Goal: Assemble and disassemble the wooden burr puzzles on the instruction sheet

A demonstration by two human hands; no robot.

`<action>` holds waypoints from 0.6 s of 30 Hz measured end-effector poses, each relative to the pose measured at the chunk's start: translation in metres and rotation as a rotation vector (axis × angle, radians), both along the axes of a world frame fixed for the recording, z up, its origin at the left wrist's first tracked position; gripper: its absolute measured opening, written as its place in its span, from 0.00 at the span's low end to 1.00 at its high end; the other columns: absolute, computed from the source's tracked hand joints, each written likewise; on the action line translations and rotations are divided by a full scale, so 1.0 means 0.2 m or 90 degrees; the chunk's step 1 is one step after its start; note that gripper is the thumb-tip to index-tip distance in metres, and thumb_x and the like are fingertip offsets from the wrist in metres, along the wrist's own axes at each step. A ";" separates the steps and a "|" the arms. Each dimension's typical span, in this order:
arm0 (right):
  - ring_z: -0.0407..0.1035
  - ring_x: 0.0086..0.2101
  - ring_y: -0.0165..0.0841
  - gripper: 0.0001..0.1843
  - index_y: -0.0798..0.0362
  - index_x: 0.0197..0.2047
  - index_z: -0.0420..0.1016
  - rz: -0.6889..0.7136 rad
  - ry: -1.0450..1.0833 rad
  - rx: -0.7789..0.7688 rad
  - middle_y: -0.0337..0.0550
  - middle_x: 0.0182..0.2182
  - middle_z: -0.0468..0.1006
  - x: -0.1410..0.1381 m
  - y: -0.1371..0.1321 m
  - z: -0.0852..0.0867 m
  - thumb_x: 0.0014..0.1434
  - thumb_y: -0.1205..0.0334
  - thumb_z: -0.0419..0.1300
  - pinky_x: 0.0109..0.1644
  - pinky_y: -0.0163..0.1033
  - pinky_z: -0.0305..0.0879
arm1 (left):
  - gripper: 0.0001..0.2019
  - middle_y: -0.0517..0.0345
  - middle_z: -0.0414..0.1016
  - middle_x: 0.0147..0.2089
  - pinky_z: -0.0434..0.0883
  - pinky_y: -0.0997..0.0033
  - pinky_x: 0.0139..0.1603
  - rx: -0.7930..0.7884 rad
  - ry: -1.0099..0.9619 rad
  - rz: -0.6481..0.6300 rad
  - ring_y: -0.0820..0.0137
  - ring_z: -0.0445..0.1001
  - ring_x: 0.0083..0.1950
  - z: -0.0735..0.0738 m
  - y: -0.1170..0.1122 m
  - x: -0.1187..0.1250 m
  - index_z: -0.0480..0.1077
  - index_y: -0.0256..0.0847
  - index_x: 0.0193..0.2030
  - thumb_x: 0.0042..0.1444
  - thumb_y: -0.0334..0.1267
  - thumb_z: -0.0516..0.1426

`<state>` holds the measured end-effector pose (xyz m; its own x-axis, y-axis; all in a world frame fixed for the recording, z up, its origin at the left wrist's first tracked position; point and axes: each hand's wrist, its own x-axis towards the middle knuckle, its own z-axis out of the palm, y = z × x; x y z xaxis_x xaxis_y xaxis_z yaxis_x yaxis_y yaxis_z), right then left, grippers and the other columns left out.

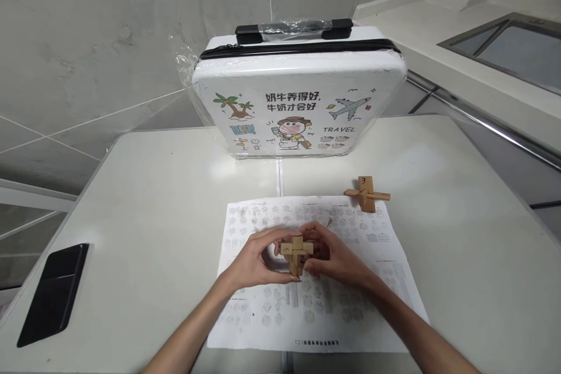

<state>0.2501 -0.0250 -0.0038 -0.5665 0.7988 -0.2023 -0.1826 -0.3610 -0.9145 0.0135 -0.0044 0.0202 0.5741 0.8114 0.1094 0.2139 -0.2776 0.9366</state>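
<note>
Between my two hands is a wooden interlocking puzzle (297, 254) made of crossed bars, with dark pencil marks on some faces. My left hand (256, 258) grips it from the left, thumb at its lower end and fingers at the top and behind. From the right, my right hand (333, 257) holds the same puzzle between thumb and fingers. A printed instruction sheet (263, 327) covered in small diagrams lies under both hands. Past its upper right corner rests a second wooden cross-shaped puzzle (366, 194), marked with a digit on its top piece.
A white suitcase (272, 79) in clear plastic wrap, printed with cartoons, stands at the table's far edge. On the left lies a black phone-like object (55, 292). The white table (153, 187) meets a grey wall, and a metal rail runs beyond its right side.
</note>
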 end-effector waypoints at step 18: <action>0.71 0.23 0.30 0.19 0.49 0.39 0.71 -0.041 -0.170 0.226 0.37 0.26 0.78 -0.02 -0.01 0.03 0.78 0.47 0.52 0.31 0.36 0.66 | 0.35 0.49 0.77 0.58 0.74 0.59 0.57 -0.030 -0.026 -0.001 0.57 0.76 0.56 0.00 0.02 -0.01 0.72 0.51 0.67 0.51 0.36 0.73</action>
